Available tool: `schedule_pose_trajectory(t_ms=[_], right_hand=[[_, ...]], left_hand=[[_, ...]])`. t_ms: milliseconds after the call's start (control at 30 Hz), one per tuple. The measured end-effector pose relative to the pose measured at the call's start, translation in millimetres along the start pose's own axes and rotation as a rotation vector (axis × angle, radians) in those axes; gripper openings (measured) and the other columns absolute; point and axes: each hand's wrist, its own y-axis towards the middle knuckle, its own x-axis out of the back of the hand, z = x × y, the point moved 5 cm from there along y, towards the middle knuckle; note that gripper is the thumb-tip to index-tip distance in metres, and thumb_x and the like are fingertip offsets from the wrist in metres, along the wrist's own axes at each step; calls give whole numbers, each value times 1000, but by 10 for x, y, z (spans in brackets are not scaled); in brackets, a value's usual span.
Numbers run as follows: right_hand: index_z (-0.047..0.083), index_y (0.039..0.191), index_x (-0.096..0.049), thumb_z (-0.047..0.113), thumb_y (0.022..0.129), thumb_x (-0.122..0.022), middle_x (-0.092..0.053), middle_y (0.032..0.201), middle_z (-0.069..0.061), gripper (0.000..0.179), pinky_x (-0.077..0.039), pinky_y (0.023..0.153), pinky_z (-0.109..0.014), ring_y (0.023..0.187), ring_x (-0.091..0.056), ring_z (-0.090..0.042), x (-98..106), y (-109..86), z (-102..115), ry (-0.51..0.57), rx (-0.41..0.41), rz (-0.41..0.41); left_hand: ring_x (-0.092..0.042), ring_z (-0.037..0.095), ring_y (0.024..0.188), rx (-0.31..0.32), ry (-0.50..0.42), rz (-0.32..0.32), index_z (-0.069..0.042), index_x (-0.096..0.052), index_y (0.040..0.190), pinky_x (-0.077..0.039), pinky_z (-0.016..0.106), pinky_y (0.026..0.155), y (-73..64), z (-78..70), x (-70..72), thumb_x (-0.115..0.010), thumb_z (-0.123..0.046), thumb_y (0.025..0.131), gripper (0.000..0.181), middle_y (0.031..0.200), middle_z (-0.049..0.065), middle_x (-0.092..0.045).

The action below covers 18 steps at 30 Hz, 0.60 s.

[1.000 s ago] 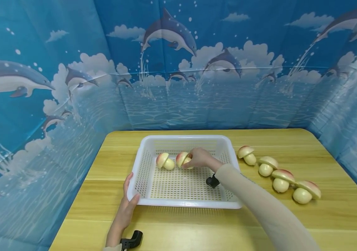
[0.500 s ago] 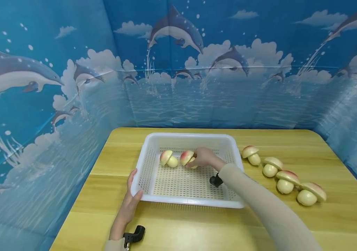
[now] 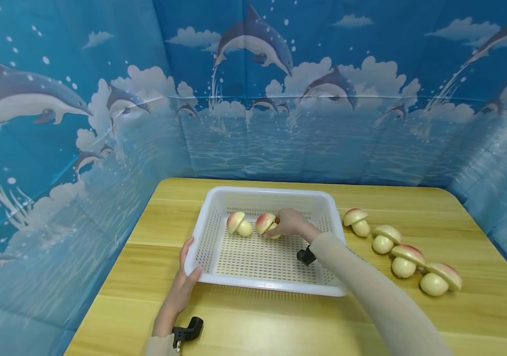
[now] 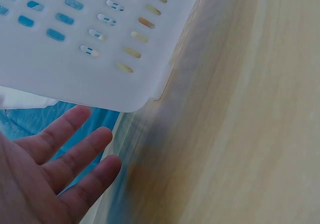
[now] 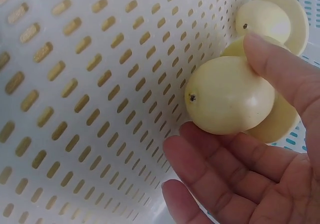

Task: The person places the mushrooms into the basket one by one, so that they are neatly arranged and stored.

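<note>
A white perforated plastic basket (image 3: 262, 285) sits on the table. My left hand (image 3: 181, 291) holds its near left corner, thumb at the rim; in the left wrist view, that hand's other fingers (image 4: 82, 146) extend beside the outer wall. Inside the basket, my right hand (image 3: 291, 222) grips a cream mushroom (image 3: 265, 223) with a reddish cap. Up close, the thumb lies over the pale round stem (image 5: 230, 96) and fingers pass below it; the cap is partly hidden. Left of it, a second mushroom (image 3: 240, 224) lies on the basket floor.
To the right of the basket, several mushrooms lie in a slanting row on the wooden table (image 3: 124, 277), the nearest one (image 3: 440, 279) at the row's front end. Behind the table hangs a blue dolphin-printed cloth (image 3: 253, 133). Black cameras are strapped to both wrists.
The head view has shifted slightly, so everything sits a little farther right in the picture. Both hands keep their places on the basket and the mushroom.
</note>
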Motion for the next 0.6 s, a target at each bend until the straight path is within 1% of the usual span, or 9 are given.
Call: schedule_pose_trajectory(t_ms=[67, 200, 400, 467, 500, 567, 600], right_hand=[[13, 66, -45, 42, 72, -81, -34, 57, 2, 46, -27, 50, -29, 52, -29, -13, 2, -2, -11, 7, 2, 1], [15, 62, -38, 44, 72, -80, -27, 54, 4, 52, -24, 49, -28, 50, -22, -11, 5, 12, -41, 0, 4, 8], [16, 59, -38, 49, 72, -78, -27, 52, 5, 53, -24, 47, -28, 48, -21, -11, 35, 18, -63, -19, -7, 40], [14, 61, -43, 48, 73, -77, -30, 54, 3, 50, -25, 49, -29, 49, -24, -12, 44, 7, -60, -32, -11, 56], [11, 65, -50, 48, 74, -77, -36, 57, 3, 47, -29, 50, -29, 51, -29, -12, 52, -4, -56, -42, -9, 56], [5, 81, -62, 45, 75, -77, -53, 70, 1, 44, -40, 58, -32, 62, -46, -15, 64, -29, -45, -64, -2, 59], [2, 92, -64, 44, 75, -77, -59, 81, -2, 47, -44, 64, -34, 72, -53, -18, 68, -43, -37, -73, 4, 62]], left_hand=[[-26, 45, 132, -4, -5, 5, -26, -3, 151, -27, 63, 95, 2, 1, -5, -41, -23, 94, 69, 154, 15, -16], [-28, 44, 131, -14, -4, 12, -25, -2, 151, -28, 63, 95, 16, -7, 3, -42, -24, 94, 69, 153, 15, -17], [-26, 45, 132, -21, -19, 37, -24, 0, 151, -28, 62, 95, 36, -13, -11, -41, -23, 95, 70, 154, 17, -14], [-25, 46, 132, -19, -27, 43, -24, 0, 151, -28, 63, 95, 34, -10, -18, -41, -22, 95, 70, 154, 18, -13], [-25, 47, 132, -16, -27, 42, -24, 1, 151, -28, 63, 95, 29, -8, -18, -41, -22, 95, 70, 154, 18, -13], [-24, 47, 132, -15, -22, 41, -24, 1, 151, -28, 64, 94, 18, 0, -16, -41, -23, 95, 70, 154, 18, -12], [-24, 48, 132, -14, -20, 37, -25, 1, 152, -28, 64, 94, 10, 4, -14, -41, -23, 95, 70, 154, 18, -12]])
